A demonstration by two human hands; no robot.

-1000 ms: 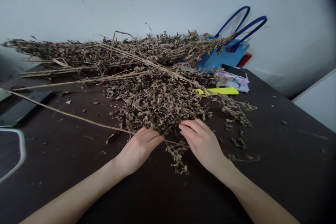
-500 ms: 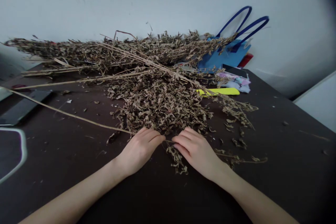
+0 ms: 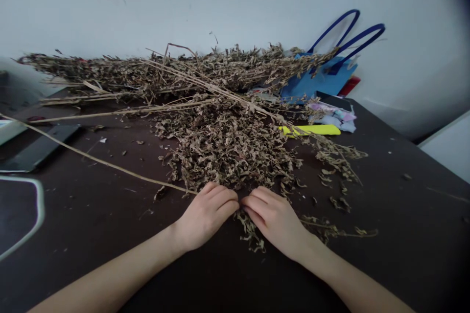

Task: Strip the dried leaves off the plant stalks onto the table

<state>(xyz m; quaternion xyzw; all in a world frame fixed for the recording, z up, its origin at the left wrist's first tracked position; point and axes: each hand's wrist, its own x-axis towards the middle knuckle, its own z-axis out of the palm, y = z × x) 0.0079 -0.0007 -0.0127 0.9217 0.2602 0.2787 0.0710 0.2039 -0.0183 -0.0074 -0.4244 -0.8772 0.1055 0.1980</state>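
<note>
Since the dried stem (image 3: 110, 164) trails toward 10 o'clock, I've got my left hand (image 3: 205, 216) and right hand (image 3: 274, 218) pinching it close together, probably for steadiness.

Over my remote feed I see a bare left hand (image 3: 208, 212) and a bare right hand (image 3: 272, 217), both slim-fingered with softly rounded knuckles, narrow wrists (image 3: 175, 238) and slender, bare forearms (image 3: 113, 274)
</note>
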